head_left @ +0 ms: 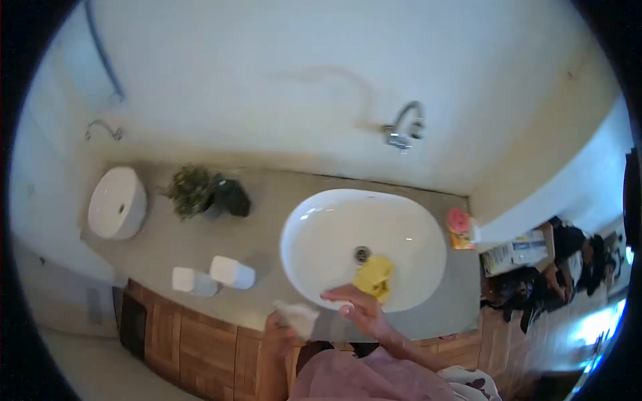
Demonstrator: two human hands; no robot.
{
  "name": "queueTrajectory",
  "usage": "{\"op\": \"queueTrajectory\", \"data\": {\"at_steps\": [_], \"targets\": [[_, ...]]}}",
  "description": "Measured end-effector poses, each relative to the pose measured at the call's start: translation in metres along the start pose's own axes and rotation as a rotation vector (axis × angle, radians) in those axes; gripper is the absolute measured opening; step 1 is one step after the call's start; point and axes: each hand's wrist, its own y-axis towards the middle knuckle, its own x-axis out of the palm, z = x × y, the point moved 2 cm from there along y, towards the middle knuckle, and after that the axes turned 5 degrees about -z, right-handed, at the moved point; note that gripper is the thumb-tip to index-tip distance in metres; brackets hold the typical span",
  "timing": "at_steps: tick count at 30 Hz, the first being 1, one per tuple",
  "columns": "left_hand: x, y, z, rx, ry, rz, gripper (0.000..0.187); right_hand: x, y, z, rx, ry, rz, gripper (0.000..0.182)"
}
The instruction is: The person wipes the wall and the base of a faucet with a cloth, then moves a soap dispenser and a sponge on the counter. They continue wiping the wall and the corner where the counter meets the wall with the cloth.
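My left hand point(275, 334) is closed on a whitish object point(299, 317), blurred, at the counter's front edge. My right hand point(360, 309) is over the front rim of the large white basin point(321, 234), with its fingers stretched out to the left and nothing seen in them. Just beyond it a yellow cloth point(376, 273) lies crumpled in the basin, beside the drain point(362, 254). Two white containers point(233, 272) point(194, 282) are on the counter, left of my left hand.
The grey counter point(267, 200) also bears a potted plant point(190, 190), a dark container point(233, 197), a smaller basin point(118, 204) and a pink item point(457, 219) at the right. A wall faucet point(404, 127) juts out above the large basin. Boxes and dark items are at the far right.
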Motion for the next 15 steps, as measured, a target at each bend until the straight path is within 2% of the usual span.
{"op": "queueTrajectory", "data": {"at_steps": [1, 2, 4, 6, 7, 8, 9, 10, 12, 13, 15], "targets": [[0.03, 0.014, -0.015, -0.017, 0.001, -0.035, 0.057, -0.024, -0.001, -0.017, -0.161, 0.083, 0.092, 0.037], [0.062, 0.032, -0.029, -0.109, -0.017, -0.061, 0.055, -0.045, -0.007, -0.025, -0.163, 0.07, 0.124, 0.037], [0.102, 0.054, -0.06, -0.217, -0.036, -0.104, 0.053, -0.081, -0.024, -0.036, -0.338, 0.147, 0.106, 0.046], [0.133, 0.077, -0.09, -0.342, 0.115, -0.217, 0.047, -0.113, -0.05, -0.029, -0.289, 0.224, 0.139, 0.042], [0.152, 0.084, -0.105, -0.351, 0.121, -0.235, 0.047, -0.13, -0.062, -0.024, -0.17, 0.233, 0.184, 0.039], [0.174, 0.091, -0.115, -0.368, 0.289, -0.161, 0.045, -0.146, -0.075, -0.019, -0.052, 0.247, 0.226, 0.035], [0.191, 0.098, -0.126, -0.378, 0.457, -0.085, 0.042, -0.163, -0.084, -0.011, -0.06, 0.247, 0.242, 0.035], [0.203, 0.105, -0.138, -0.381, 0.469, -0.098, 0.042, -0.183, -0.092, 0.002, -0.042, 0.235, 0.381, 0.033], [0.217, 0.114, -0.154, -0.004, 0.773, 0.017, 0.046, -0.229, -0.102, 0.024, 0.059, 0.242, 0.64, 0.025], [0.21, 0.115, -0.16, -0.023, 0.836, 0.059, 0.045, -0.261, -0.106, 0.034, 0.144, 0.258, 0.759, 0.02], [0.185, 0.112, -0.17, 0.024, 1.036, 0.204, 0.038, -0.333, -0.106, 0.088, 0.134, 0.162, 1.044, 0.02]]}}
